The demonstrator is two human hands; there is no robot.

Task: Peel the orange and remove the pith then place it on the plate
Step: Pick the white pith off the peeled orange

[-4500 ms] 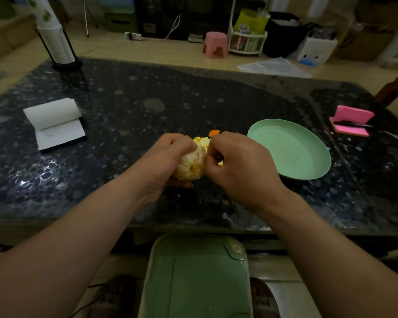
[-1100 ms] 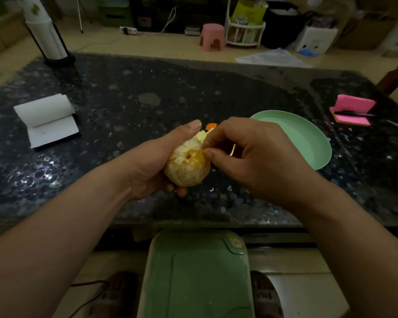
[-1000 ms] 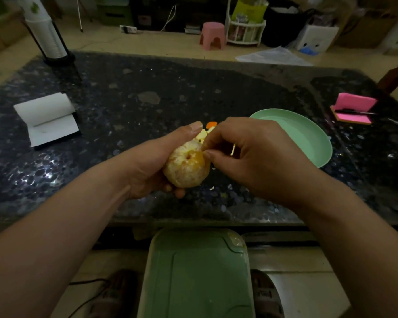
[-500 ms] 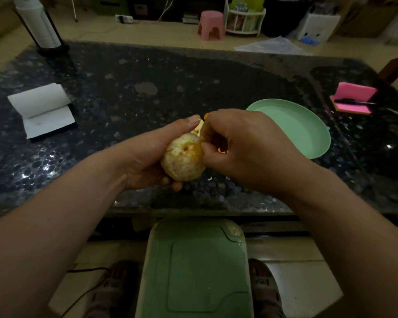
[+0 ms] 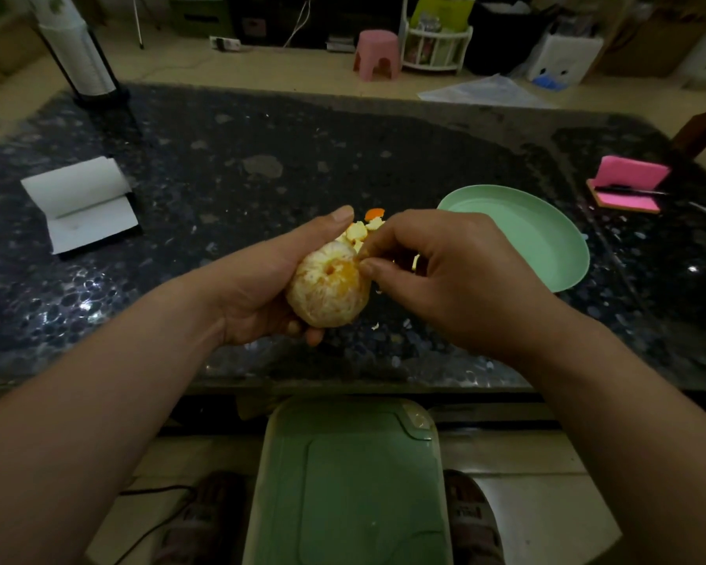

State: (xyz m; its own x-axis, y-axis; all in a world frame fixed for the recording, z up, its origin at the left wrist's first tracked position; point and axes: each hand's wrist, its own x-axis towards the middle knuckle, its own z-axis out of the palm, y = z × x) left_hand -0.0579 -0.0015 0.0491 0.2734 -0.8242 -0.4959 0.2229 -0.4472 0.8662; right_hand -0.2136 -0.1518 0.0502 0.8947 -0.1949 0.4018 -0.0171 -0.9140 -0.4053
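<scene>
Head view: on a dark speckled counter (image 5: 229,128), past a white notepad (image 5: 80,205) at far left, a person's left hand (image 5: 261,287) cradles a peeled orange (image 5: 327,293) just above the near edge. The thumb lies along the top and the fingers curl under, a grip closed round the fruit's left side and base. The orange, one end turned to the camera, shows pale pith (image 5: 310,295) over most of its surface, with a bare orange patch at right. It looks light and soft, likely slick where flesh is exposed, and the segments could split under a hard squeeze. The safest hold appears to be the broad cupped one round the belly, which leaves the top and right face free for picking. Peel scraps (image 5: 361,229) lie on the counter just behind the fruit. The right hand (image 5: 445,275) comes in from the right, thumb and forefinger tips (image 5: 373,266) pinched together at the orange's upper right shoulder. They are apparently nipping a strand of pith, though the strand itself is too small to make out. A green plate (image 5: 579,254) sits on the counter right of that hand, apart from the fruit.
</scene>
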